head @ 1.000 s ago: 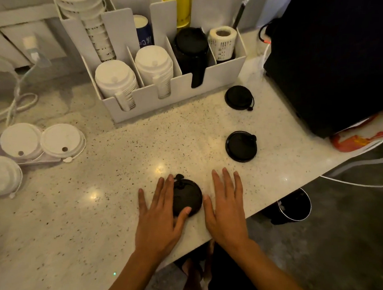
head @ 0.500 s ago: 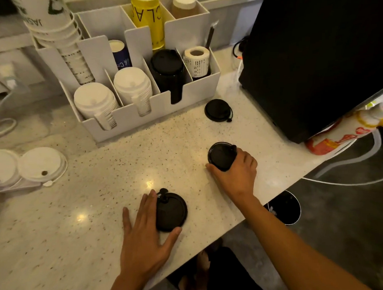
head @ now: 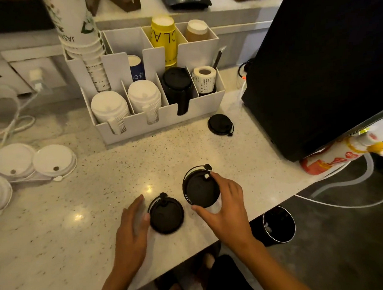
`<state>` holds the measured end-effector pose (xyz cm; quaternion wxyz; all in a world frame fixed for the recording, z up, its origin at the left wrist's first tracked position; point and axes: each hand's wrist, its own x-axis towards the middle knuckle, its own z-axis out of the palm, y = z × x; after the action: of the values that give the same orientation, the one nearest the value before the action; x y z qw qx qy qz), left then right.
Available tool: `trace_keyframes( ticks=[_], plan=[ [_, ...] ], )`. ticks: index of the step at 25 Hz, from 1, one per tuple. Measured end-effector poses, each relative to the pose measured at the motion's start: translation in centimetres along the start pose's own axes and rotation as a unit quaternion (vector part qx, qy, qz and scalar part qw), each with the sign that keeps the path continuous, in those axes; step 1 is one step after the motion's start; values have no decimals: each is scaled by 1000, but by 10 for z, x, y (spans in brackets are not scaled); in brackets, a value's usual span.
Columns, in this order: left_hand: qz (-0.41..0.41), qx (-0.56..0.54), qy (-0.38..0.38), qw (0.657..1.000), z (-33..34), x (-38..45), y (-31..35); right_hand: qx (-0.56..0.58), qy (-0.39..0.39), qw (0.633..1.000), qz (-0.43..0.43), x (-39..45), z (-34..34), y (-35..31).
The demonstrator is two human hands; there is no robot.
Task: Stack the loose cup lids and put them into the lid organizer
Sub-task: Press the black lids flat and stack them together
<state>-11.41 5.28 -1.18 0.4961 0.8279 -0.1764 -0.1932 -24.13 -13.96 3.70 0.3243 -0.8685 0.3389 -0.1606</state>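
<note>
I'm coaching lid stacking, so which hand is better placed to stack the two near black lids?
Right. The right hand already grips a lifted black lid beside the lid on the counter. The left hand lies flat against that one and could steady it.

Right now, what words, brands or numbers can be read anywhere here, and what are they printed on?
"JAS", cut off: stack of white paper cups at the lid organizer.
"CLA", cut off: yellow cup.
White script on the blue cup: too blurred.
Print on the label roll: too small.
Red marks on the white bottle: unreadable.
</note>
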Motion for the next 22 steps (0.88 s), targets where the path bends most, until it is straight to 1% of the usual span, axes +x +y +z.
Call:
trace_keyframes(
  ticks=[2,3,5,7,10,14,17,19,22],
  plan=[
    [-72,-110,58,990,-8,1,13,-6,-12,1000,-17,0,-4,-4],
    [-103,-140,88,981,-12,-1,20,-3,-19,1000,-24,-2,-5,-6],
    [-160,-142,148,965,-17,-9,39,12,-40,998,-36,-5,-5,-9],
    [-184,-122,185,958,-14,-21,56,23,-82,995,-43,-6,-2,-12],
    [-201,-107,195,954,-1,-30,71,50,-129,989,-47,-4,3,-12],
    [-234,-87,200,948,21,-37,96,90,-189,976,-64,8,-7,1],
    [-242,-92,242,935,39,-40,113,102,-234,963,-83,17,-15,10],
    [-225,-113,257,933,53,-39,121,101,-259,955,-104,25,-22,16],
    [-199,-92,202,954,70,-39,132,102,-301,940,-125,33,-32,25]
  ],
)
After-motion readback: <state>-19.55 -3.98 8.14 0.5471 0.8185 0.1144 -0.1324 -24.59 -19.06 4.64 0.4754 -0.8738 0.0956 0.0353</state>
